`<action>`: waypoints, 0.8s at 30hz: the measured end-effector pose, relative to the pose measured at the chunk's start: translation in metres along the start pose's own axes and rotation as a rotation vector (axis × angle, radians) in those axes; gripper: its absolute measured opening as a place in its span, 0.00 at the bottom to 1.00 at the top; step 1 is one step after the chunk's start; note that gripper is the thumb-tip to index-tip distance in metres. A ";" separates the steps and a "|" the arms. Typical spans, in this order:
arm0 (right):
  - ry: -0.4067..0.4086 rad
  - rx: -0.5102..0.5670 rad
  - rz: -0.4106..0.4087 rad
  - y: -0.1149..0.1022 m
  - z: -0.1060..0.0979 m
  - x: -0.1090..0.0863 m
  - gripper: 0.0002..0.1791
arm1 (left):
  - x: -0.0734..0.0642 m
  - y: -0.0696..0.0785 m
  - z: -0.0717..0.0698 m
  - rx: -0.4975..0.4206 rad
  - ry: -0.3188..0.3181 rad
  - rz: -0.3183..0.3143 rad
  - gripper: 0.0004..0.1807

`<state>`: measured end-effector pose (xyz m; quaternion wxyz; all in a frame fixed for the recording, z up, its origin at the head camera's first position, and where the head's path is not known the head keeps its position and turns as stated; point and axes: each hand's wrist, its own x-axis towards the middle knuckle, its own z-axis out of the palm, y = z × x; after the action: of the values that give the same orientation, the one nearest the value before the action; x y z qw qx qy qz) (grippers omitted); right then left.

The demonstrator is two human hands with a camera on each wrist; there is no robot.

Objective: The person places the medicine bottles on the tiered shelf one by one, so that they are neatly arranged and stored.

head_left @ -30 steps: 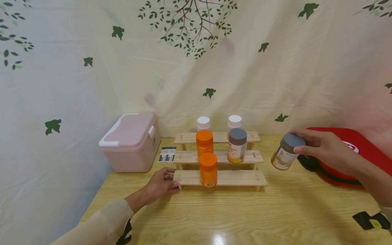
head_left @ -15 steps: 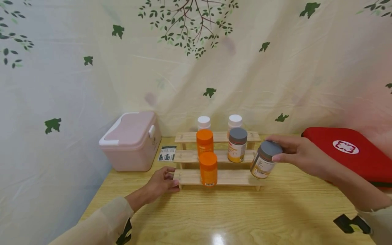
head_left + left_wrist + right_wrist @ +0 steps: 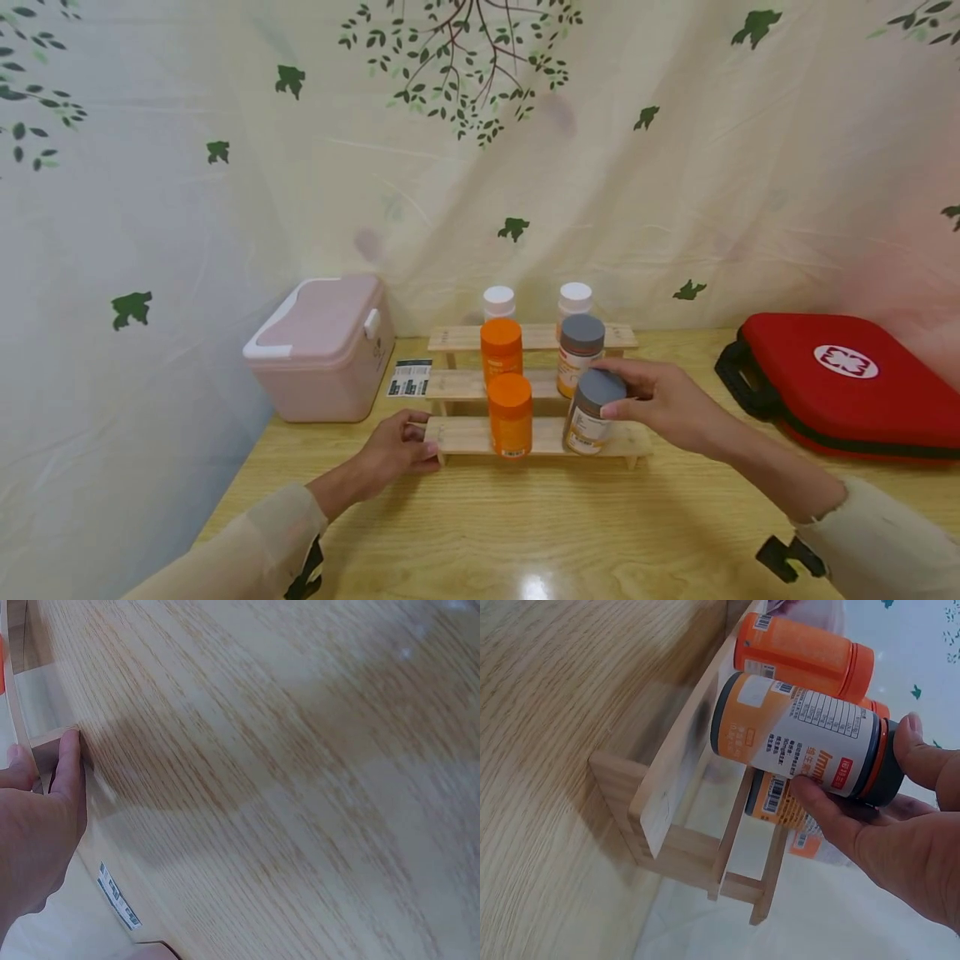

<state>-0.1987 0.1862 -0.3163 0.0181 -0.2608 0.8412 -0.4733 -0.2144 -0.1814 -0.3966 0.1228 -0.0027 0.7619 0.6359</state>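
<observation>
My right hand (image 3: 667, 404) grips a grey-capped supplement jar (image 3: 589, 425) by its lid, fingers and thumb around the cap. The jar leans slightly, its base close over the lowest step of the wooden tiered rack (image 3: 457, 435). Its white and yellow label (image 3: 810, 739) faces the right wrist view. My left hand (image 3: 390, 450) holds the left end of that lowest step, and in the left wrist view the fingers (image 3: 69, 761) pinch the rack's end. An orange jar (image 3: 511, 425) stands on the lowest step, left of the held one.
The middle step bears another orange jar (image 3: 501, 343) and a grey-capped jar (image 3: 579, 358). Two white-capped bottles (image 3: 574, 298) stand on the top step. A pink lidded box (image 3: 322, 358) sits left, beside a printed card (image 3: 410, 377). A red first-aid case (image 3: 855, 392) lies right.
My right hand has carried the grey-capped jar leftward from near the red case to the lowest step, beside the orange jar. The left hand has stayed on the rack's end.
</observation>
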 end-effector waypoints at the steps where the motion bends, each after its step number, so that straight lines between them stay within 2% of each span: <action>1: -0.001 0.000 -0.005 0.000 0.002 0.002 0.30 | 0.000 0.000 0.000 -0.002 -0.003 0.003 0.25; 9: -0.019 -0.045 0.000 0.000 0.009 0.006 0.31 | 0.000 -0.001 -0.001 -0.011 -0.020 0.013 0.25; 16: 0.005 -0.093 0.035 -0.001 0.012 0.008 0.32 | -0.001 0.001 -0.001 -0.005 -0.009 0.002 0.25; 24: 0.026 -0.112 0.056 -0.002 0.014 0.006 0.32 | 0.000 -0.001 -0.002 -0.011 -0.031 0.020 0.25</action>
<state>-0.1991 0.1714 -0.3207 0.0057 -0.2316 0.8735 -0.4282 -0.2147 -0.1835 -0.3974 0.1284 0.0139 0.7564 0.6412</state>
